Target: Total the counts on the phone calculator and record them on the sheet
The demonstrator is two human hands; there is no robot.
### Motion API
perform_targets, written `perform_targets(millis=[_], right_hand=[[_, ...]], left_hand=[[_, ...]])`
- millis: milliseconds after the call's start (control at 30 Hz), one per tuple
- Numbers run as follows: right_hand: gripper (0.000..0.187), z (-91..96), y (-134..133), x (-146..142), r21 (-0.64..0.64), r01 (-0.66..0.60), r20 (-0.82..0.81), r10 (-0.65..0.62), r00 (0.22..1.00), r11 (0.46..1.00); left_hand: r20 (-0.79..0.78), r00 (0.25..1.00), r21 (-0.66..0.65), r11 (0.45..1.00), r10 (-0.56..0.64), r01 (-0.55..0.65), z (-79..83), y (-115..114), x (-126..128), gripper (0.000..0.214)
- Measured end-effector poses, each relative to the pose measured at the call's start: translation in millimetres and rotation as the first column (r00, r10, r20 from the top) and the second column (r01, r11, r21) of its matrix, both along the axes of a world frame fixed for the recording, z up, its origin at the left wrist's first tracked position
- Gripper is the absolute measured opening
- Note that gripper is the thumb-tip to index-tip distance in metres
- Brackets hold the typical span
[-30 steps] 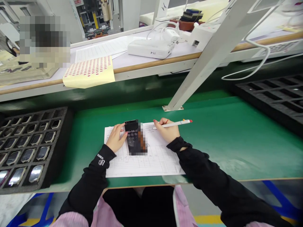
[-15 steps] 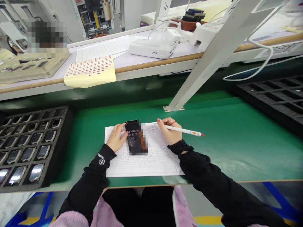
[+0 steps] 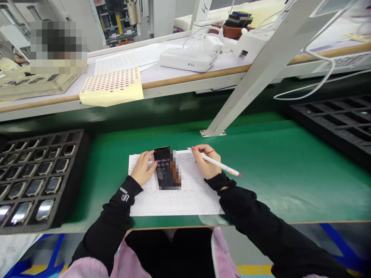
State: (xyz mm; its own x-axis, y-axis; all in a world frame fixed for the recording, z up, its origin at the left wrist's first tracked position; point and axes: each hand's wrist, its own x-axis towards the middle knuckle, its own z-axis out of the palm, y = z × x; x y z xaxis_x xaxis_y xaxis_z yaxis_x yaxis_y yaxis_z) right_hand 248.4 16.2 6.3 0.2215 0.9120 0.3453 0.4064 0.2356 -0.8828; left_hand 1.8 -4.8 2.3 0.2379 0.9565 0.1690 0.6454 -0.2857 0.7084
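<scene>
A printed form sheet [image 3: 179, 197] lies on the green mat [image 3: 275, 166] at the bench's near edge. On it rests a black phone [image 3: 164, 164] showing a calculator screen. My left hand [image 3: 143, 168] lies beside the phone's left edge, fingers bent, a fingertip touching its keypad. My right hand [image 3: 207, 162] is closed on a white pen [image 3: 216, 164] with a red end; the pen's tip points at the sheet's upper right part and its red end slants down to the right.
A black foam tray [image 3: 72, 173] holding several smartwatch bodies sits at the left. Another black tray [image 3: 336, 116] lies at the right. A slanted white frame leg [image 3: 255, 77] stands behind the sheet. The raised shelf carries a yellow sticker sheet [image 3: 111, 87], papers, white boxes [image 3: 188, 60] and cables.
My right hand has turned the pen: its red end swung from pointing right and level to slanting down toward me. The left hand and phone have stayed in place.
</scene>
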Motion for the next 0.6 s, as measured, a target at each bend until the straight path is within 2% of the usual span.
perform_targets(millis=[100, 167, 233, 333, 467, 533, 600], right_hand=[[0.036, -0.8, -9.6, -6.7, 0.018, -0.216, 0.069, 0.214, 0.974, 0.976], [0.041, -1.4, -17.7, -12.6, 0.054, -0.382, 0.182, 0.367, 0.912, 0.922], [0.038, -2.8, -24.3, -17.8, 0.126, -0.511, 0.325, 0.451, 0.831, 0.850], [0.028, -6.3, -28.1, -22.6, 0.253, -0.608, 0.482, 0.447, 0.754, 0.753], [0.026, -9.5, -26.9, -24.8, 0.345, -0.661, 0.530, 0.442, 0.723, 0.667], [0.024, -8.9, -27.1, -25.3, 0.346, -0.679, 0.549, 0.446, 0.706, 0.648], [0.020, -7.4, -28.0, -25.7, 0.327, -0.686, 0.568, 0.445, 0.692, 0.650]], left_hand=[[0.001, 1.000, 0.004, 1.000, 0.004, -0.004, -0.1, -0.4, 0.2, 0.040], [0.003, 1.000, 0.007, 1.000, 0.007, -0.007, -0.5, -0.8, 0.2, 0.040], [0.004, 1.000, 0.010, 1.000, 0.009, -0.010, -1.3, -1.0, 0.1, 0.040], [0.007, 1.000, 0.012, 1.000, 0.009, -0.009, -2.9, -0.9, -0.1, 0.040], [0.011, 1.000, 0.013, 1.000, 0.007, -0.007, -3.5, -0.6, -0.4, 0.040], [0.011, 1.000, 0.011, 1.000, 0.002, -0.002, -3.0, -0.7, -0.4, 0.040], [0.012, 1.000, 0.008, 1.000, -0.001, 0.001, -2.6, -0.8, -0.3, 0.040]])
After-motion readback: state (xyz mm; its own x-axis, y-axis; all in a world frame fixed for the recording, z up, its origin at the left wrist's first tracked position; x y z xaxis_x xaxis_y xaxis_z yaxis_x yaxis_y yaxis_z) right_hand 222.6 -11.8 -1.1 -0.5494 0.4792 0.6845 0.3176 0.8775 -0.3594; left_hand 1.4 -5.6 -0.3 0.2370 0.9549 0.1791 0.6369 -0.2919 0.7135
